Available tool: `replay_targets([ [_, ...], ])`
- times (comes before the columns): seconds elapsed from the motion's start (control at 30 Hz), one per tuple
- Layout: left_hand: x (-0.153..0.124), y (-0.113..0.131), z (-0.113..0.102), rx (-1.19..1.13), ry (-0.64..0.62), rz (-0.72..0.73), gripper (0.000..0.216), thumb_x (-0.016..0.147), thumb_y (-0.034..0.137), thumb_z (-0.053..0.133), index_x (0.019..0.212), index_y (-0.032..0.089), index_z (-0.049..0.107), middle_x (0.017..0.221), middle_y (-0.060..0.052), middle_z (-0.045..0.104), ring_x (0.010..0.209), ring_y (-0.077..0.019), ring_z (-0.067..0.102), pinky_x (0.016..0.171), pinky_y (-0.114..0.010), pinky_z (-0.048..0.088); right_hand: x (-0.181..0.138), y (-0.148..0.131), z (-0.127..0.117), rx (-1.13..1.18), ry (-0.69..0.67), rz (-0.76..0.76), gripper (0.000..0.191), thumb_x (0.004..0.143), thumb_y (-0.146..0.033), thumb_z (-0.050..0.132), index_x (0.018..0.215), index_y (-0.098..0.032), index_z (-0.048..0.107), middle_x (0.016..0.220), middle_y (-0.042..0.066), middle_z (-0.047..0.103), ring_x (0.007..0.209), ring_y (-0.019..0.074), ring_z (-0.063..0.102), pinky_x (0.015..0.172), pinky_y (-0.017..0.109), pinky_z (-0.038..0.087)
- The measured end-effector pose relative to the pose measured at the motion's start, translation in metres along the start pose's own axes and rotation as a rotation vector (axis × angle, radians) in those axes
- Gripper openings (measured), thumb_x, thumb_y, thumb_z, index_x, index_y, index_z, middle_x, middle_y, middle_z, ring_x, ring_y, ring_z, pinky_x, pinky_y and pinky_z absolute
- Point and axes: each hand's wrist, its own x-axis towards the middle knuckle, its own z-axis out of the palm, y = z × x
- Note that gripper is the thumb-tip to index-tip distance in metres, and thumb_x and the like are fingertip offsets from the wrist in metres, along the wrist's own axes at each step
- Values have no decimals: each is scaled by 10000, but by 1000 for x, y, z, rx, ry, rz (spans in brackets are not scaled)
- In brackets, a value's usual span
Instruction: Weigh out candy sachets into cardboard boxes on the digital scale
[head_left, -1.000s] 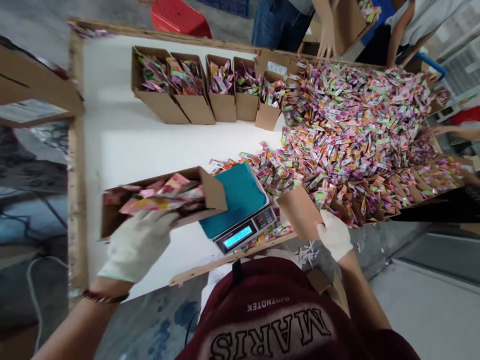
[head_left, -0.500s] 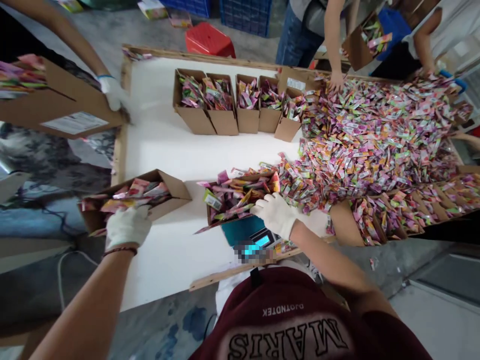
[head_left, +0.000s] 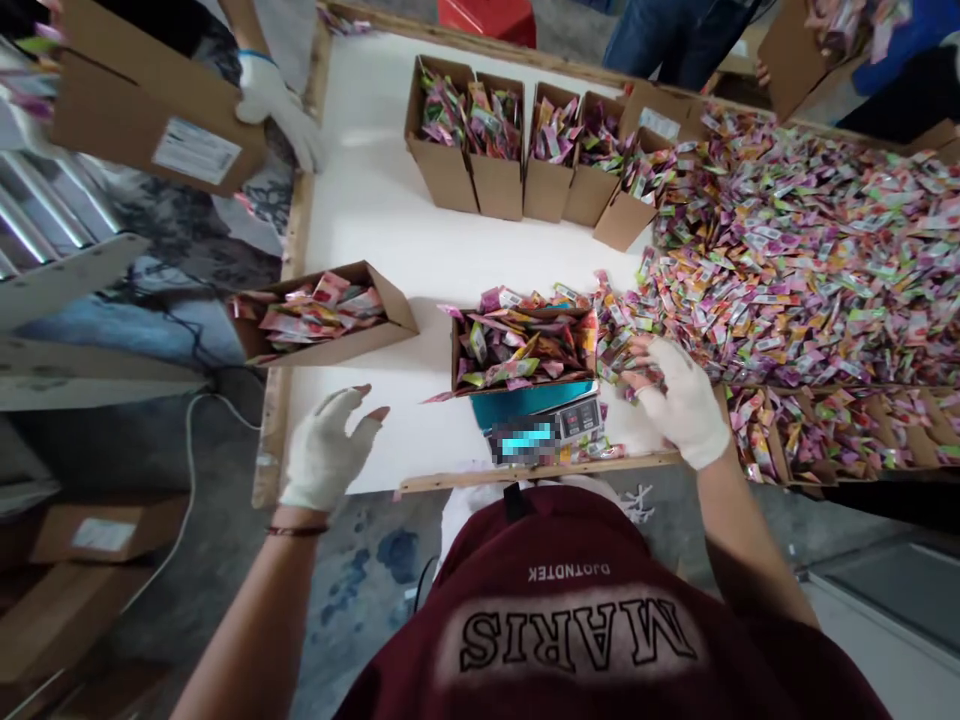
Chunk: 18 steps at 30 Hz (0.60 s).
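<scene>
the left hand [head_left: 330, 452], gloved in white, is held just above the near edge of the white bench [head_left: 375, 230], its fingers spread apart and nothing gripped in it. the nearest thing to it is an open cardboard box [head_left: 330, 348], filled with coloured packets and laid at the bench's left edge, a little way off from the fingers. the right hand [head_left: 679, 400], also gloved, is laid on the edge of a big heap of packets [head_left: 787, 240] that covers the right part of the bench; its fingers are curled down among the packets, but whether any are clamped cannot be told. just left of that hand, a second box [head_left: 521, 350] heaped with packets is set on the teal plate of a scale [head_left: 541, 428] at the near edge. a row of filled boxes [head_left: 499, 185] is lined up at the far side. at the upper left, a carton [head_left: 142, 105] is held by a co-worker's gloved hand [head_left: 276, 92].
</scene>
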Motion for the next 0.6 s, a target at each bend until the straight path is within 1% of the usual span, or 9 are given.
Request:
replay_targets([
  [0.1,-17,24,3,-277,-55,-101,623,805,536,656,1300,179,527,1180,-121,657,946,-235,701,874,-393,573,12,0,-1,52,-8,-1,414,933,-245,584,1346,-209,569,1202,106,656,1022,232,669,986,437,549],
  [0.17,-17,45,-1,-400,-86,-65,726,778,531,701,1371,192,454,1229,-125,615,938,-213,696,838,-358,584,30,-6,4,79,-40,-63,450,920,-214,598,1367,-189,551,1272,124,627,1102,240,645,1027,447,529],
  [0.23,-11,67,-6,-416,-107,26,785,741,537,744,1383,210,434,1229,-118,593,907,-202,681,809,-348,588,51,-16,13,84,-85,-139,470,905,-190,620,1369,-169,547,1328,138,597,1201,256,597,1074,458,494],
  [0.33,-2,95,-11,-259,-100,168,788,686,552,790,1332,218,486,1169,-101,598,813,-191,639,787,-368,584,78,-32,33,29,-219,-222,507,891,-203,659,1382,-156,543,1317,131,579,1245,271,546,1089,453,466],
  [0.4,3,107,-10,-117,-68,232,694,704,521,780,1271,202,540,1119,-95,605,775,-184,609,793,-372,570,91,-42,49,-30,-340,-244,566,888,-252,684,1421,-153,523,1312,129,559,1204,268,549,1050,424,477],
  [0.47,6,114,-7,-21,-53,260,470,783,447,698,1167,192,601,1069,-89,615,781,-187,602,799,-360,550,98,-50,67,-109,-463,-236,611,881,-294,695,1450,-167,514,1330,131,539,1142,263,567,984,398,492],
  [0.53,7,118,-4,39,-61,275,225,849,354,570,990,198,647,1005,-84,626,822,-204,611,800,-349,532,102,-53,83,-198,-584,-220,520,901,-288,650,1406,-194,574,1316,124,547,1067,257,594,900,377,503],
  [0.57,8,120,-4,71,-70,286,177,859,318,520,898,201,648,966,-84,628,839,-214,615,797,-348,525,103,-54,90,-238,-637,-222,440,919,-258,605,1354,-199,621,1294,117,563,1035,251,605,865,365,503],
  [0.6,8,123,-4,104,-77,300,178,859,289,487,823,203,639,929,-86,628,850,-224,618,793,-348,518,104,-54,95,-269,-676,-233,374,934,-214,553,1291,-191,663,1265,114,583,1017,245,612,840,352,498],
])
